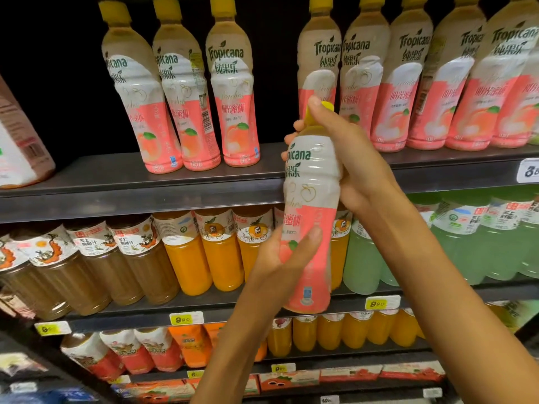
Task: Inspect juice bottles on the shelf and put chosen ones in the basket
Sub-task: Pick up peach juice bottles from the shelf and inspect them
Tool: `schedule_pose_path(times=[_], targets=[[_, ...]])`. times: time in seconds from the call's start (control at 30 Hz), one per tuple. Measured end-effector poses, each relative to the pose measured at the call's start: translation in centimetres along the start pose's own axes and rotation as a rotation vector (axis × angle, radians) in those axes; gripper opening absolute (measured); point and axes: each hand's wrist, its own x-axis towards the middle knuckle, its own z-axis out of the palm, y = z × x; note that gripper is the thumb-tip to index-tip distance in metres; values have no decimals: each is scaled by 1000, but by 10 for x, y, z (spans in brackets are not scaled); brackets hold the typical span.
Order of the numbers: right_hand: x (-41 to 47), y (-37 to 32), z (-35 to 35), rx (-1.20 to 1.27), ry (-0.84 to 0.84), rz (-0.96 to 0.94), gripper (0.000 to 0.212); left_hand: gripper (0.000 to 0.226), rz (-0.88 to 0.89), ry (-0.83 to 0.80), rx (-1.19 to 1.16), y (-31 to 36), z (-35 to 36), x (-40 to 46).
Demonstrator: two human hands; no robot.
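We hold the Tropicana peach juice bottle [310, 211] upright in front of the top shelf's front edge [140, 196], clear of the row behind. Our right hand [354, 167] wraps its neck below the yellow cap [319, 112]; our left hand [287, 252] cups the lower body. It looks full, so fairly heavy; the shrink-wrap seems slick, so the narrow waist probably grips best.

On the top shelf [140, 185] a gap [278, 83] stood open between the three peach bottles [186, 91] at left and the packed row [423, 83] at right. The held bottle [310, 205] and both forearms blocked its near side. The orange bottles [204, 252] below stood touching.
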Motion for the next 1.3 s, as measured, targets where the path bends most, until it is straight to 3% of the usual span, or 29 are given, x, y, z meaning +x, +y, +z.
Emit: schedule_pose_path(times=[0.17, 0.33, 0.43, 0.6, 0.7, 0.87, 1.03, 1.1, 1.2, 1.3], targets=[[1, -4, -3, 70, -133, 59, 31, 63, -41, -9, -186, -6, 0, -3], [3, 1, -2, 393, -217, 241, 37, 63, -143, -389, -592, 2, 2, -8], [4, 5, -2, 408, -194, 222, 36, 63, -107, -374, -503, -4, -2, -7], [5, -3, -4, 209, -59, 128, 33, 61, -67, -111, -129, -4, -15, -7], [6, -5, -4, 90, 5, 116, 33, 68, -45, -64, -11, -2, -12, -9], [7, -3, -4, 173, -79, 161, 45, 48, -62, -117, -230, 2, -4, -12], [7, 5, 1, 514, -149, 255, 35, 57, -126, -355, -632, 8, 0, -20], [9, 6, 3, 500, -131, 246, 35, 60, -140, -391, -680, 8, 1, -20], [11, 3, 3, 412, -122, 192, 35, 69, -149, -391, -568, 5, -3, -18], [9, -6, 2, 335, -113, 144, 34, 70, -93, -253, -279, 4, -11, -15]])
